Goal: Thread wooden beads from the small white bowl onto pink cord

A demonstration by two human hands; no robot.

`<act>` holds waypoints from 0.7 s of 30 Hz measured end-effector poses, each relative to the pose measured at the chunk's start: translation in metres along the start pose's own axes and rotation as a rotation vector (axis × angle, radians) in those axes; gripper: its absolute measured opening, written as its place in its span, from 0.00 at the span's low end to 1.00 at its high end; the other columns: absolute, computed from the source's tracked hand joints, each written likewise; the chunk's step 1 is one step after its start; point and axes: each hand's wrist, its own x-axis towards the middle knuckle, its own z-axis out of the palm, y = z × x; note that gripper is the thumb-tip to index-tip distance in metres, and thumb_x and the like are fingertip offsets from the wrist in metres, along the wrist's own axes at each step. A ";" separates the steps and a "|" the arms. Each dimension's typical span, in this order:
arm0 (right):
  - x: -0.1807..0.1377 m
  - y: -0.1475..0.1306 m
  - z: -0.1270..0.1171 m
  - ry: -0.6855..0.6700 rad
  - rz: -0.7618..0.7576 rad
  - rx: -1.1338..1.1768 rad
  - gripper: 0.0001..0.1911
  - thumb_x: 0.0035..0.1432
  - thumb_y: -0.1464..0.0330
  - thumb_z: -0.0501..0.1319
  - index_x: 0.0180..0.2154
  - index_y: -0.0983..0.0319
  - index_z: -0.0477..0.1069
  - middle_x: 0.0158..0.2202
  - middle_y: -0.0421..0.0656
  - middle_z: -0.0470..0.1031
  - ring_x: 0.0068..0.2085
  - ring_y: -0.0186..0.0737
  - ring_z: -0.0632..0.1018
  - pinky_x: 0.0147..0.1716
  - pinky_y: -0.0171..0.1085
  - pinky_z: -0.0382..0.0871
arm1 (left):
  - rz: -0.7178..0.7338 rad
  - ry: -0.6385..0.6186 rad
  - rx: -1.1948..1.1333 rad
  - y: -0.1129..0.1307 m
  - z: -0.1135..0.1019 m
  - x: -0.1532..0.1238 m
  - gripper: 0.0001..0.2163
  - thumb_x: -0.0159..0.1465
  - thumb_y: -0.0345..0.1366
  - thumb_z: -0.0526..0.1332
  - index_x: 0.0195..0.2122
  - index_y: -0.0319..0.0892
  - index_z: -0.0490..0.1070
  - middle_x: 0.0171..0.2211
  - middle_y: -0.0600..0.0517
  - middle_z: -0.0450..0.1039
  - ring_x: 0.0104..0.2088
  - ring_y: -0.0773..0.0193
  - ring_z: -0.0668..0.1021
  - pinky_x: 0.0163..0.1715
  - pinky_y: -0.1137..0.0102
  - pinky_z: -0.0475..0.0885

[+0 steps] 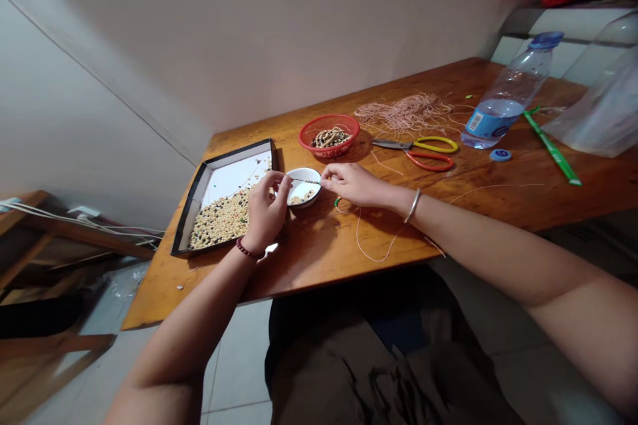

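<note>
From my end I see a thin dark strand (298,179) stretched nearly level between the left fingers (284,187) and the right fingers (333,171), small pale and green beads (313,182) lined along its right part. Below it a white bowl (305,173) sits upright, some loose cream beads (302,198) inside. Pale thread (371,259) loops across the counter (309,265) beneath the right fingers.

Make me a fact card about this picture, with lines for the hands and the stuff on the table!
Left hand: grip closed on the thin end of a beaded strand
Right hand: grip closed farther along it
White bowl: below the strand, a few beads inside
Tray: many loose beads, mostly cream
Red basket: beaded strings inside
Scissors: yellow and orange handles
Bottle: standing, partly filled
</note>
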 end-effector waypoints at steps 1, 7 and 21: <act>0.000 0.000 0.002 -0.005 0.000 0.030 0.08 0.60 0.66 0.57 0.34 0.64 0.69 0.20 0.34 0.59 0.23 0.30 0.60 0.25 0.33 0.50 | -0.008 0.008 -0.049 0.001 0.001 0.000 0.11 0.65 0.42 0.57 0.33 0.41 0.70 0.30 0.51 0.73 0.32 0.66 0.74 0.26 0.75 0.67; 0.000 0.003 0.010 -0.069 -0.060 0.259 0.06 0.61 0.66 0.56 0.34 0.62 0.65 0.22 0.34 0.59 0.24 0.30 0.59 0.25 0.32 0.50 | -0.069 -0.003 -0.350 0.001 0.005 -0.001 0.10 0.60 0.42 0.64 0.36 0.40 0.74 0.31 0.50 0.75 0.31 0.67 0.77 0.23 0.77 0.72; 0.004 0.003 0.012 -0.077 0.011 0.516 0.14 0.64 0.63 0.50 0.35 0.65 0.69 0.19 0.34 0.56 0.22 0.32 0.58 0.23 0.33 0.51 | -0.011 -0.026 -0.448 0.004 0.007 -0.004 0.09 0.63 0.41 0.61 0.34 0.41 0.67 0.33 0.49 0.77 0.32 0.66 0.80 0.24 0.76 0.73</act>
